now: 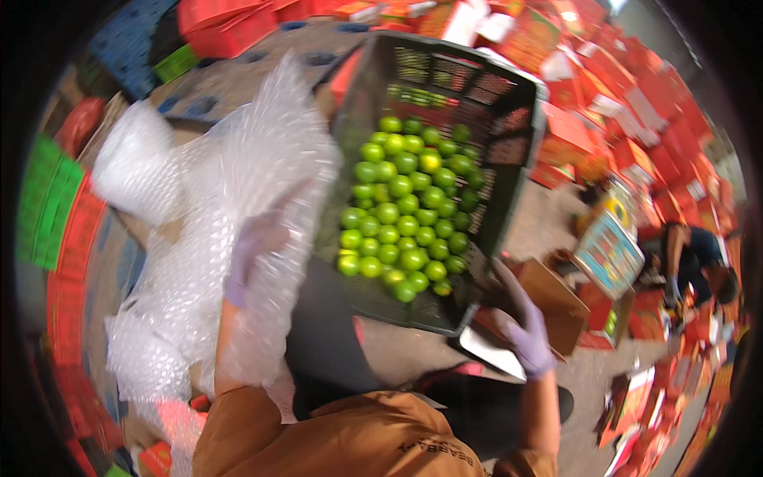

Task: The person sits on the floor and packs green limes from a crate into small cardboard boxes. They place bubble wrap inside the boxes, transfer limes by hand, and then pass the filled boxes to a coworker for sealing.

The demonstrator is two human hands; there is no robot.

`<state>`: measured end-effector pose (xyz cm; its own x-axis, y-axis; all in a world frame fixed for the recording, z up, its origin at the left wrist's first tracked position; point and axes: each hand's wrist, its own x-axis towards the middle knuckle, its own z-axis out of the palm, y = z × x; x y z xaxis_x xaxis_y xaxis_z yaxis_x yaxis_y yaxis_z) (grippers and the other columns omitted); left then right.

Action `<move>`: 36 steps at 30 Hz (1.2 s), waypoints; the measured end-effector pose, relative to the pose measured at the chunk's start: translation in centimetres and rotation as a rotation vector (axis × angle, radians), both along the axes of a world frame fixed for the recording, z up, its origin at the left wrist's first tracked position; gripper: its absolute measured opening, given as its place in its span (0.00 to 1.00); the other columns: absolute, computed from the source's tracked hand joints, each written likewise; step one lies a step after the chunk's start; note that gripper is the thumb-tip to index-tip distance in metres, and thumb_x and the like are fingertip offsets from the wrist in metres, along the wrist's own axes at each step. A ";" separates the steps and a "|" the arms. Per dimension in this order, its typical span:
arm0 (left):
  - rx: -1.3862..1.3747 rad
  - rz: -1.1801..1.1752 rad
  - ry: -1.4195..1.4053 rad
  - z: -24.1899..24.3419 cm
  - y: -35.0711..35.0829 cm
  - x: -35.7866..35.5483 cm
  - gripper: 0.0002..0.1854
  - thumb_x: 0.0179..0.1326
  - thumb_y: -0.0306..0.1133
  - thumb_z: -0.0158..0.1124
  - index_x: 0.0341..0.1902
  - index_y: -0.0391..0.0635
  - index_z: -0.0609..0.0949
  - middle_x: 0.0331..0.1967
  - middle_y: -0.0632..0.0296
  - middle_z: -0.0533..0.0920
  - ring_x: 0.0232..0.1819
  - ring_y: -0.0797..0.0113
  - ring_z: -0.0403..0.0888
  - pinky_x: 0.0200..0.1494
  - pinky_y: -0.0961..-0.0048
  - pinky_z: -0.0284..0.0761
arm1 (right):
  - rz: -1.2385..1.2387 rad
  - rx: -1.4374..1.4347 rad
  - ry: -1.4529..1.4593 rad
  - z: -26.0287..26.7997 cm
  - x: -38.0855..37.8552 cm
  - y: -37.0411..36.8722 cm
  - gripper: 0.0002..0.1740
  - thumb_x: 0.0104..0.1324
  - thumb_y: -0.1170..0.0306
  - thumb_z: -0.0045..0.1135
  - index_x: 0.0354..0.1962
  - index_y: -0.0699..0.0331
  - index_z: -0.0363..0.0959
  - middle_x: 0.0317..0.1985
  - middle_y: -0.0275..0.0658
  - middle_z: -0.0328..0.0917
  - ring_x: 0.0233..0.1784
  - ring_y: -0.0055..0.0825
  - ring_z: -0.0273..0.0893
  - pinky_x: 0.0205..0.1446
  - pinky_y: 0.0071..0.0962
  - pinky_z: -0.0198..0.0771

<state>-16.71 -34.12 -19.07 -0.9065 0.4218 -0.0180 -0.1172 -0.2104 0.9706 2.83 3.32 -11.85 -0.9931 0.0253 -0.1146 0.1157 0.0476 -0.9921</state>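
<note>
A dark green plastic crate [411,322] tilts before me, with many small green citrus fruits [411,226] gathered in its lower half. At its lower right corner is my right hand [524,334], in a purple glove with the fingers spread; whether the fingertips touch the crate I cannot tell. My left hand [256,244], also gloved in purple, lies behind clear bubble wrap [202,256] left of the crate. The wrap covers its fingers, and their grip does not show. Rolled bubble wrap [137,161] sits at the upper left.
Red and orange cartons [632,101] are piled at the top and right. An open cardboard box [554,304] and a scale-like device [611,253] stand to the right, with a co-worker [703,262] beyond. Green crates [47,203] stand at far left.
</note>
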 end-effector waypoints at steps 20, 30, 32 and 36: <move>-1.095 -0.929 1.216 -8.0 42.5 14.7 0.31 0.67 0.47 0.57 0.70 0.47 0.71 0.72 0.50 0.65 0.74 0.48 0.60 0.77 0.47 0.49 | -0.801 1.418 -0.393 -4.0 13.9 29.2 0.39 0.63 0.56 0.58 0.67 0.67 0.61 0.58 0.57 0.75 0.60 0.49 0.76 0.62 0.40 0.71; -1.348 -1.216 1.232 -1.0 48.7 14.9 0.23 0.58 0.38 0.62 0.57 0.42 0.81 0.53 0.49 0.84 0.55 0.55 0.83 0.59 0.58 0.76 | 0.146 0.701 -0.776 -10.4 7.0 26.1 0.52 0.60 0.45 0.61 0.76 0.46 0.46 0.74 0.48 0.59 0.71 0.41 0.66 0.71 0.36 0.63; -1.420 -1.357 1.204 -8.6 49.2 13.0 0.24 0.57 0.39 0.63 0.56 0.42 0.82 0.55 0.49 0.83 0.57 0.52 0.82 0.61 0.58 0.75 | 0.196 0.593 -0.925 -9.7 5.0 24.5 0.52 0.60 0.44 0.61 0.76 0.49 0.48 0.72 0.44 0.62 0.69 0.40 0.68 0.66 0.40 0.70; -1.483 -1.491 1.099 -15.8 52.3 13.2 0.26 0.57 0.45 0.62 0.57 0.44 0.82 0.57 0.49 0.82 0.60 0.52 0.80 0.62 0.58 0.74 | 0.303 0.650 -0.935 -14.2 3.8 24.2 0.48 0.62 0.44 0.60 0.73 0.51 0.52 0.70 0.43 0.65 0.66 0.38 0.70 0.63 0.38 0.71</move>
